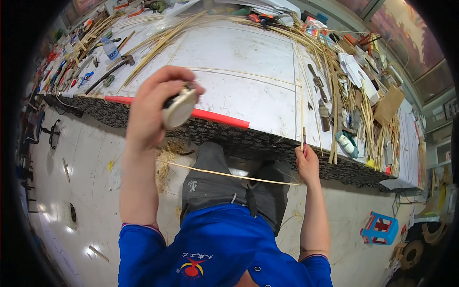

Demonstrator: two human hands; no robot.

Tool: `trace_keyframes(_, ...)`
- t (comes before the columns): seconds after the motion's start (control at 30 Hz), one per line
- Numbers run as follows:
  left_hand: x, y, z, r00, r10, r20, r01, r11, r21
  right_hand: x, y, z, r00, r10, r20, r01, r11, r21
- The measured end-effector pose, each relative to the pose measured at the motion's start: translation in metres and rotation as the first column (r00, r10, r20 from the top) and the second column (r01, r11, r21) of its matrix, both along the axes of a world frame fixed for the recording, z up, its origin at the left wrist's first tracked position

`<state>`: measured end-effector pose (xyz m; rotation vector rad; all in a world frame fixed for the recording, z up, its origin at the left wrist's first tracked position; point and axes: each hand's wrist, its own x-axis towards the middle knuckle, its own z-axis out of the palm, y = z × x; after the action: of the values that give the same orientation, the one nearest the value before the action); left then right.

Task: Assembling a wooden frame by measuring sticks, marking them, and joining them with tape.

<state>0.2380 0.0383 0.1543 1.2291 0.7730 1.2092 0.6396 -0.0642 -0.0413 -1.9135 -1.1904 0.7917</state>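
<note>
My left hand [150, 103] is raised over the table's front edge, its fingers closed round a round cream-coloured spool-like thing [180, 111] with a dark part beside the palm. My right hand [308, 166] is at the table edge, closed on a thin bamboo strip frame. One strip [301, 112] runs up from the fingers onto the tabletop and meets a cross strip [239, 73] lying there. A lower strip [229, 175] spans in front of my legs, below the right hand. A small reddish stick-like item [304, 136] also sticks up from the right fingers.
Bundles of bamboo strips [165, 42] lie on the white-covered table [229, 43]. At left are a hammer [111, 72] and a water bottle [110, 49]. Tools, cardboard [388, 105] and more strips crowd the right side. A blue stool [380, 228] stands on the floor.
</note>
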Motion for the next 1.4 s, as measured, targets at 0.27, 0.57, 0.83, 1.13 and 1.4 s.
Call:
trace_keyframes(0.27,-0.043,-0.040,-0.024,0.992,0.104,-0.066,-0.108,0.991,-0.075,-0.023,0.004,0.009,0.987,0.059,0.151,-0.063,0.998,0.025)
trace_keyframes(0.57,-0.037,-0.055,-0.062,0.997,0.063,-0.052,-0.072,0.979,-0.190,-0.031,0.005,0.015,0.981,0.027,0.190,-0.041,0.997,0.072)
trace_keyframes(0.83,-0.030,-0.069,-0.076,1.000,-0.006,-0.025,0.000,0.970,-0.242,-0.034,0.006,0.014,0.984,0.099,0.148,-0.103,0.995,0.020)
trace_keyframes(1.13,-0.014,-0.078,-0.096,0.997,-0.072,0.021,0.075,0.930,-0.361,-0.045,0.018,-0.003,0.983,0.184,0.024,-0.183,0.983,-0.015)
trace_keyframes(1.4,-0.008,-0.081,-0.102,0.992,-0.111,0.059,0.124,0.925,-0.360,-0.086,0.002,-0.019,0.989,0.142,-0.046,-0.143,0.990,-0.008)
